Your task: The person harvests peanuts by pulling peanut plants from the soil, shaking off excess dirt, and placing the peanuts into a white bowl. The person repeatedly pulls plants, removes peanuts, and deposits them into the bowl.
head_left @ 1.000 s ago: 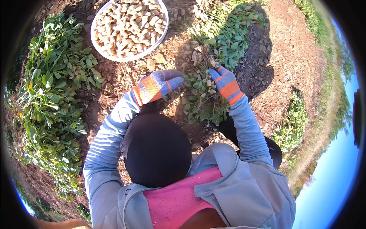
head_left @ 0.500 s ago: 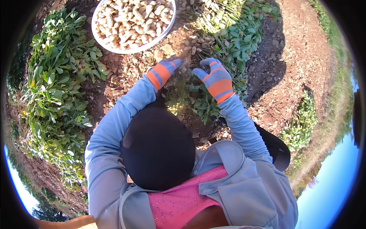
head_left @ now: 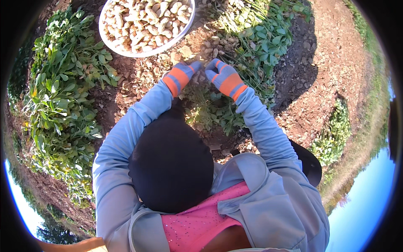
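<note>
My left hand (head_left: 183, 76), in a striped orange and grey-blue glove, is closed just below the basin, fingertips pointing right. Facing it, with a small gap between, my right hand (head_left: 225, 78) in a matching glove has its fingers curled in. What either hand grips, if anything, is too small or hidden to make out. Uprooted peanut plants (head_left: 268, 42) lie right beside my right hand, their green leaves spreading toward the right. Just beyond my hands, loose peanuts (head_left: 215, 53) are scattered on the soil.
A white basin (head_left: 187, 28) heaped with unshelled peanuts (head_left: 145, 25) stands ahead, slightly left. Along the left runs a long pile of leafy plants (head_left: 58, 92). Dry, leaf-strewn soil (head_left: 336, 46) lies to the right, with a smaller green heap (head_left: 334, 132) on it.
My right hand has moved left and slightly up, close to my left hand, and its fingers have curled in. My left hand has shifted only slightly.
</note>
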Demonstrator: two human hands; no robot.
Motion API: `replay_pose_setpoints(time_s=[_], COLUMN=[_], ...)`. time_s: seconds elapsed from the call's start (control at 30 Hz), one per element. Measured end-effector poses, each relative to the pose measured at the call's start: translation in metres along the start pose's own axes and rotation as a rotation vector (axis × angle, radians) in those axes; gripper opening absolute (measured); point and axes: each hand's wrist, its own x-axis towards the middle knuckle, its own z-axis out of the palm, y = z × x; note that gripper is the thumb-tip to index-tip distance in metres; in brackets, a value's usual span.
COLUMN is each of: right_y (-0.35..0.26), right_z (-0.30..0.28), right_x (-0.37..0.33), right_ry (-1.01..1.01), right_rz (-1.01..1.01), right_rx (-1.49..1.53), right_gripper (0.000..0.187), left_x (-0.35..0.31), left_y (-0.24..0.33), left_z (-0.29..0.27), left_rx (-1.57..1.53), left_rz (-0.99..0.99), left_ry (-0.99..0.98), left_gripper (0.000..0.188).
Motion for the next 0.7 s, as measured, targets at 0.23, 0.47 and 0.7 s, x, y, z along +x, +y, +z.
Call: replay_pose_setpoints(time_s=[0.23,0.47,0.7], right_y=[0.003,0.012,0.017], right_z=[0.019,0.006,0.001], right_x=[0.003,0.008,0.015], right_ry=[0.279,0.188,0.071], right_rz=[-0.364,-0.252,-0.114], right_rx=[-0.627,-0.209,0.019], right_gripper=[0.032,0.026,0.037], left_x=[-0.018,-0.005,-0.011], left_y=[0.004,-0.007,-0.014], left_z=[-0.001,0.001,0.005], left_rx=[0.678,-0.099,-0.149], left_rz=[0.409,-0.024,0.045], left_ry=[-0.032,0.030,-0.026], left_gripper=[0.020,0.029,0.025])
